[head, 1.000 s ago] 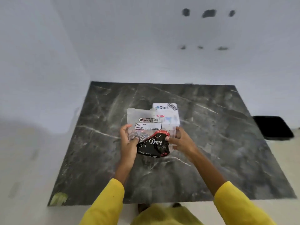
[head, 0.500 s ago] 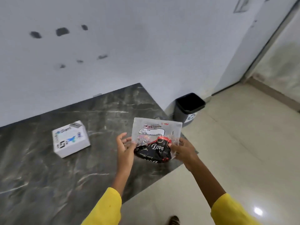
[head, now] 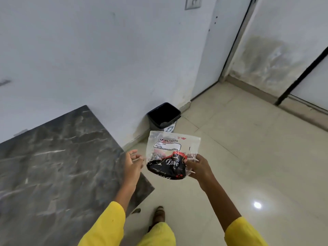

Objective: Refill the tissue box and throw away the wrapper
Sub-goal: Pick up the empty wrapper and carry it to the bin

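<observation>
A clear plastic tissue wrapper printed "BIG TISSUES", with a black and red Dove wrapper inside its lower part, hangs in the air past the table's corner. My right hand pinches its lower right edge. My left hand is just to the left of it, fingers spread, not touching it. The tissue box is out of view. A black waste bin stands open on the floor against the wall, beyond and slightly above the wrapper.
The dark marble table fills the left side, its corner near my left forearm. Glossy beige floor tiles spread to the right. A white wall runs behind the bin; a door frame stands at the upper right.
My view has swung right, away from the table; the tissue box has left the frame and the bin is nearer. My left hand has let go of the wrapper, which my right hand still holds.
</observation>
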